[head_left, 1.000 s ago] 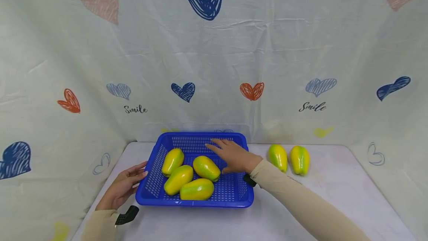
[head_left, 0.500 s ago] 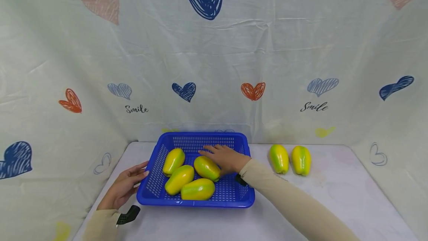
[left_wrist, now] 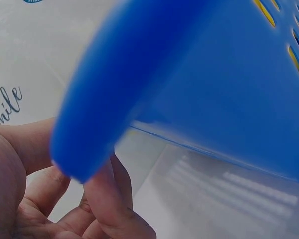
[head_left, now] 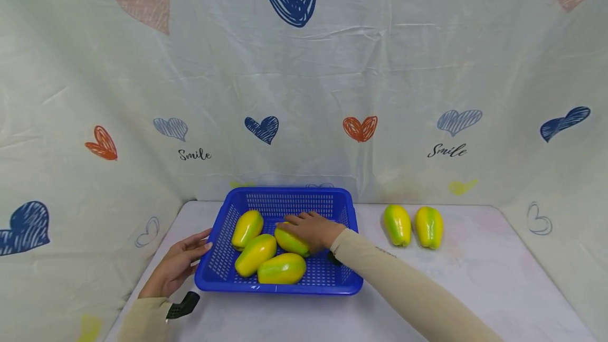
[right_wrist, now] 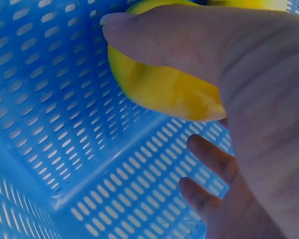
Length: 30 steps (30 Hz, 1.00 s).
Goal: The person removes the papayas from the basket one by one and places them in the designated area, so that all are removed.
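A blue perforated plastic basket (head_left: 237, 287) holds several yellow-green papayas. My left hand (head_left: 173, 268) grips its left rim, with the thumb on one side and fingers on the other in the left wrist view. Inside the basket, my right hand (head_left: 314, 232) holds the back-right papaya (head_left: 290, 245), covering much of its right side. The right wrist view shows the thumb lying over this papaya (right_wrist: 164, 94), two fingertips reaching out below it. Next to it lie a back-left papaya (head_left: 247, 228), a middle papaya (head_left: 255, 255) and a front papaya (head_left: 282, 269).
Two more papayas, a nearer-to-basket one (head_left: 397, 225) and one farther right (head_left: 429, 227), lie on the white table (head_left: 494, 278). A pale curtain (head_left: 304, 78) printed with hearts hangs behind and along both sides.
My right hand has come down and leftward from above the basket's right part onto the back-right papaya. My left hand stays at the left rim.
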{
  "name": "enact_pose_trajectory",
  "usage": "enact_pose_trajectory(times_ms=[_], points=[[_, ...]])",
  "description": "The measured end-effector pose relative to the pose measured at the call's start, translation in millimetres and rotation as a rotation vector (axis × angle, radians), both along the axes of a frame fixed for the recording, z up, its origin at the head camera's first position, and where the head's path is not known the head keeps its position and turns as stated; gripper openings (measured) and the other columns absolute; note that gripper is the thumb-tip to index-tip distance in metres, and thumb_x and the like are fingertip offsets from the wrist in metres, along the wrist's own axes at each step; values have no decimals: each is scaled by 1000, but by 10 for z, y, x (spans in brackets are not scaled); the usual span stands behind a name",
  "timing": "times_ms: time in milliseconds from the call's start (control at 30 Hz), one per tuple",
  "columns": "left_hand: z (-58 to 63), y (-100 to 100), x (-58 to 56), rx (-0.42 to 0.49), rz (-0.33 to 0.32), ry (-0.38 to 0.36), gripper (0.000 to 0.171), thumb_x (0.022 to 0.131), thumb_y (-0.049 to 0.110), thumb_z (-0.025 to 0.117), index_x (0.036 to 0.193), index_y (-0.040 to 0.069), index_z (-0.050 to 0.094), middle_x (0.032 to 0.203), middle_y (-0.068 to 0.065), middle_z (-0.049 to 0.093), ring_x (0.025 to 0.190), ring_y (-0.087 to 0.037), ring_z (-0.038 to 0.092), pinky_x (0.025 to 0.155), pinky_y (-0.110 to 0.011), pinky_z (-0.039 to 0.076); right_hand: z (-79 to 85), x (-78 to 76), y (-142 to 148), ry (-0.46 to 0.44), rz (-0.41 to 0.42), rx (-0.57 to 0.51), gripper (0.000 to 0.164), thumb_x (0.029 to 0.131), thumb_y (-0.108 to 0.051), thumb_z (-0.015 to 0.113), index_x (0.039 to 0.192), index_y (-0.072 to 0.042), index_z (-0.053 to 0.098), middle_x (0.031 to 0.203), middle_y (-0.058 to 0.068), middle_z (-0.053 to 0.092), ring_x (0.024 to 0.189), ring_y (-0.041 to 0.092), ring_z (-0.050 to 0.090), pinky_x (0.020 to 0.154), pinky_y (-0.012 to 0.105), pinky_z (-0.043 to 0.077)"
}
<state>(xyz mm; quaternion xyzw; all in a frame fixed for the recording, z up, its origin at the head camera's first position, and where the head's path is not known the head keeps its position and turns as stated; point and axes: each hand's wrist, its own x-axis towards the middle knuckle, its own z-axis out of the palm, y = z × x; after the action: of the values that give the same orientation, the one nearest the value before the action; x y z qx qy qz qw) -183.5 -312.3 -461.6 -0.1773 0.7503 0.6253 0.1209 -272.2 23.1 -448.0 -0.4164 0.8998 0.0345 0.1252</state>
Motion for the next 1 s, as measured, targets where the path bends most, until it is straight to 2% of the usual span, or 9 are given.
enact_pose_trajectory(times_ms=[300,567,700,1000], points=[[-16,21,28,12,-12,24,67,109,21,62,165,2,31,155,-29,44,101,-15,66,86,-30,58,8,29,8,62,16,36,97,80,-31,95,159,-25,39,161,-3,44,145,23,47,123,44,37],[-22,23,22,13,-8,25,67,109,22,62,165,2,31,154,-29,45,100,-16,67,86,-30,59,91,47,91,81,-2,49,96,80,-34,94,159,-24,41,158,-4,48,146,23,45,124,47,35],[-16,17,24,8,-13,26,67,109,21,61,165,2,31,153,-28,47,100,-16,67,86,-30,59,166,51,176,106,1,-8,98,78,-36,95,159,-21,42,157,-1,49,145,26,47,123,48,36],[-8,-5,28,9,-9,20,67,109,21,61,166,2,29,158,-32,40,99,-14,67,85,-29,59,412,116,436,163,12,-203,95,79,-35,92,157,-14,43,156,5,51,142,32,49,120,52,39]])
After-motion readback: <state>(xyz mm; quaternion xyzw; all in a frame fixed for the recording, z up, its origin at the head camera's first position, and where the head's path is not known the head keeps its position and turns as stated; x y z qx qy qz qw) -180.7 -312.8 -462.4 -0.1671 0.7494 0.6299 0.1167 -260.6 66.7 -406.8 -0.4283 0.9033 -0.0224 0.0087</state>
